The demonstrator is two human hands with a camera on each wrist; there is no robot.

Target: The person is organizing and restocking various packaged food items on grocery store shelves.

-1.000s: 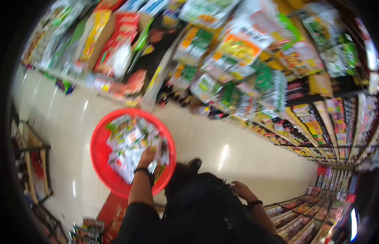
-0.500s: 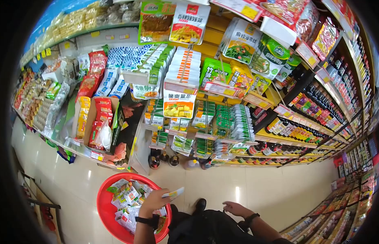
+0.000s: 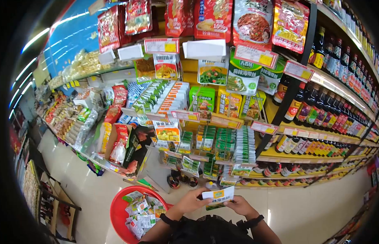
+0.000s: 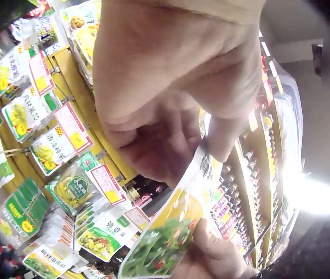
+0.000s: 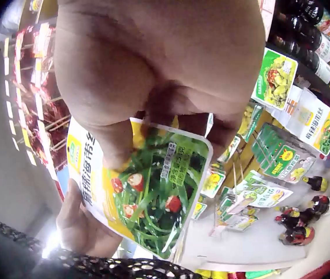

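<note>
In front of the body, both hands hold a packet of shredded kelp (image 3: 219, 196), white and yellow with a picture of green strips and red chilli. My left hand (image 3: 192, 202) grips its left end, thumb on one face and fingers behind. At the other end my right hand (image 3: 241, 206) pinches the packet, its thumb over the printed front in the right wrist view. That view shows the picture side of the kelp packet (image 5: 159, 189) tilted upward. Left of the hands, a red tub (image 3: 117, 211) on the floor holds several loose food packets (image 3: 145, 221).
Shelves ahead carry hanging pickle packets (image 3: 167, 131), with price tags (image 3: 254, 55) along their edges. Dark sauce bottles (image 3: 307, 103) stand in rows to the right. An open box of red packets (image 3: 120, 142) sits on the counter at left. Pale tiled floor (image 3: 295, 211) lies below.
My left hand has come up out of the red tub with a packet and moved right, to the front of the body. My right hand has joined it on the packet. The head view has tilted up.
</note>
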